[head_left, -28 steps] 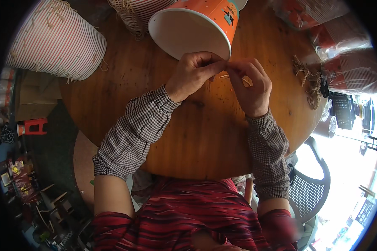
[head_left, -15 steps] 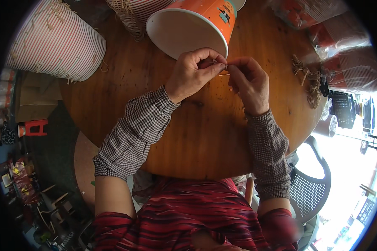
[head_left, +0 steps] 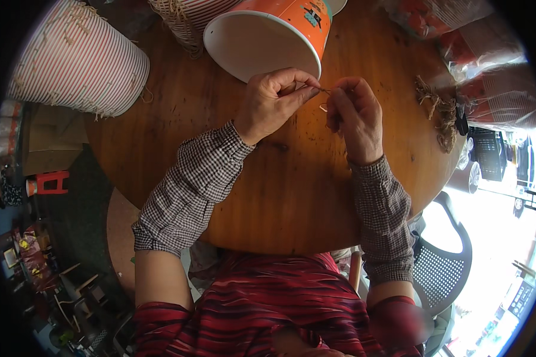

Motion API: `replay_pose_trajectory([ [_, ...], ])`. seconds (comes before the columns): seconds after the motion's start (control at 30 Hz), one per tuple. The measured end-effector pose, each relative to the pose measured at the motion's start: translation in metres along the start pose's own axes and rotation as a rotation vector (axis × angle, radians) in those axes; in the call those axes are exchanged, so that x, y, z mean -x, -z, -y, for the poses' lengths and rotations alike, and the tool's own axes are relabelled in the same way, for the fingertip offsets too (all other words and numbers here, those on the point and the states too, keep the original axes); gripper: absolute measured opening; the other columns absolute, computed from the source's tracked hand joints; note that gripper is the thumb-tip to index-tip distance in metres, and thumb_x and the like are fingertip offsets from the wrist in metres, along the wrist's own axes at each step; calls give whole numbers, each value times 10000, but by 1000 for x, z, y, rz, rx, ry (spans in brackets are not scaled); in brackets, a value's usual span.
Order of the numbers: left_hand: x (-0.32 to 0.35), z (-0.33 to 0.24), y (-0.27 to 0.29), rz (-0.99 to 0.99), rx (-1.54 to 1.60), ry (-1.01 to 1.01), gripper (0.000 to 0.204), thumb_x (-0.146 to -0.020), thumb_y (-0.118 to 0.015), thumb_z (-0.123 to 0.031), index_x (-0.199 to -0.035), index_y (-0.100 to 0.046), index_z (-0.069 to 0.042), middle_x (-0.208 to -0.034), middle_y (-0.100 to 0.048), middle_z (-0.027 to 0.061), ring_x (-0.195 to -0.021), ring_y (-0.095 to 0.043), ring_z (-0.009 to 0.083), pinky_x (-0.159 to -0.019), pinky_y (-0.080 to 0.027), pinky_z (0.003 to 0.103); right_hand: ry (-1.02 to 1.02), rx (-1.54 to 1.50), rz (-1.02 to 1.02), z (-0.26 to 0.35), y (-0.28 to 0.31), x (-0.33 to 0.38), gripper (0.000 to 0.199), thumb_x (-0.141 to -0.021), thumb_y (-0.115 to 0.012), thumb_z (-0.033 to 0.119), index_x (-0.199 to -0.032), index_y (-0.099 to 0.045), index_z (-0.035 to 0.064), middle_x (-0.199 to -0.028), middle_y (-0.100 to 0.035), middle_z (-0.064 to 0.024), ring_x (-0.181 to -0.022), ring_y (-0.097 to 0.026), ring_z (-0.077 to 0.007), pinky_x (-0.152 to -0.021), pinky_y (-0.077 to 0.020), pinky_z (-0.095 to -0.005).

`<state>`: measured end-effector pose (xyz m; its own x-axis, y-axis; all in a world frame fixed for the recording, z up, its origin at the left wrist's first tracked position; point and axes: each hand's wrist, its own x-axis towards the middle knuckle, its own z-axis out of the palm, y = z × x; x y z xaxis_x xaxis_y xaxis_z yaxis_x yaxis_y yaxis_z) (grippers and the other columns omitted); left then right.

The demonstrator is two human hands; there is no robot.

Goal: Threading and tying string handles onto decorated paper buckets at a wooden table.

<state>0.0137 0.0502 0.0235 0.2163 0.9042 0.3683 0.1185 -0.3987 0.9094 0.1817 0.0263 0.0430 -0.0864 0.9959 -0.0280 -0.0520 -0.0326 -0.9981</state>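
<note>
Over the table, my left hand (head_left: 277, 104) pinches a thin brown twine (head_left: 326, 90) between thumb and fingertips. My right hand (head_left: 356, 116) grips the same twine a short way to the right, its fingers curled in. A small pale bent piece (head_left: 323, 107), perhaps a hook or a loop, shows just left of the right fingers; whether it is joined to the twine I cannot tell. Just beyond my hands, a large orange paper bucket (head_left: 308, 27) lies on its side, its white open mouth facing me. Its rim is close behind my left fingers.
A tall nested stack of paper buckets (head_left: 89, 65) with twine handles lies at the left of the round wooden table (head_left: 280, 196). Another stack (head_left: 190, 21) is at the far side. Loose twine (head_left: 441, 116) lies at the right, beside plastic-wrapped buckets (head_left: 500, 98). A grey chair (head_left: 441, 268) stands at the right.
My fingertips have drawn slightly apart, so a short length of twine shows between them. The orange bucket appears shifted a little to the left and away.
</note>
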Motion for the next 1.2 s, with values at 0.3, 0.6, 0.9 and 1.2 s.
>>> replay_pose_trajectory([
  [0.3,1,8,-1,-43,95,-5,29,-862,-645,-28,-873,-649,-2,-797,-702,50,-738,-638,61,-670,-525,203,-11,-152,-71,-3,-5,2,88,-951,-510,122,-932,-494,37,-687,-537,-14,-550,-487,-71,-480,-397,-210],
  [0.6,-1,8,-1,-357,-41,-129,97,-845,-667,-87,-921,-651,-29,-905,-580,39,-775,-549,95,-663,-488,243,50,-309,-151,-21,-5,-4,103,-967,-503,142,-953,-484,42,-717,-561,-33,-555,-519,-89,-492,-429,-223],
  [0.9,25,6,-33,-38,735,373,200,-929,-582,-148,-956,-653,36,-846,-621,26,-784,-570,109,-681,-468,251,183,-163,-71,-18,-14,5,24,-964,-489,68,-978,-490,47,-691,-570,-16,-550,-516,-56,-469,-415,-192],
  [1.2,26,-2,-27,-51,1045,533,203,-953,-529,-176,-1013,-613,-1,-839,-604,55,-743,-582,163,-630,-477,304,64,-82,-55,-10,-18,9,65,-936,-548,72,-964,-517,22,-701,-621,-47,-548,-542,-62,-461,-422,-191],
])
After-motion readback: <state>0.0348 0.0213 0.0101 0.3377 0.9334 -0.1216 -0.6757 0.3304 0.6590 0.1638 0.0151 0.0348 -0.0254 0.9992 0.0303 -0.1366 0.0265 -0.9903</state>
